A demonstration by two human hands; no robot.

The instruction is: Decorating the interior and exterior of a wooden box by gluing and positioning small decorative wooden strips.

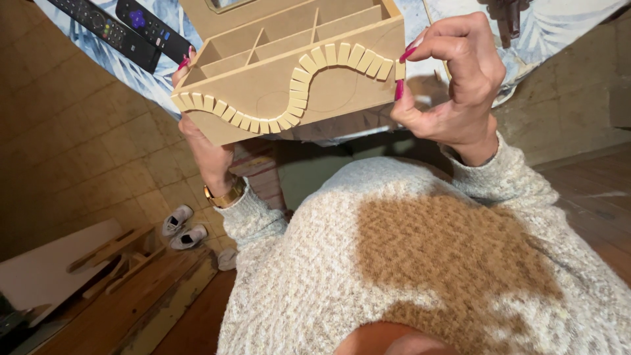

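Head-worn view, steeply downward, close

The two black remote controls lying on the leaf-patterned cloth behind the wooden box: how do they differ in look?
The longer black remote control is slim and carries many small buttons, while the shorter black remote control is stubbier, with a purple button pad and fewer keys. The longer one lies farther left; the shorter one lies nearer the divided wooden box. Both are black, slanted alike, side by side.

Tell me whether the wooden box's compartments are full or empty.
Empty, as far as visible: the wooden box, held by the left hand, shows bare dividers and nothing inside; compartment floors are partly hidden.
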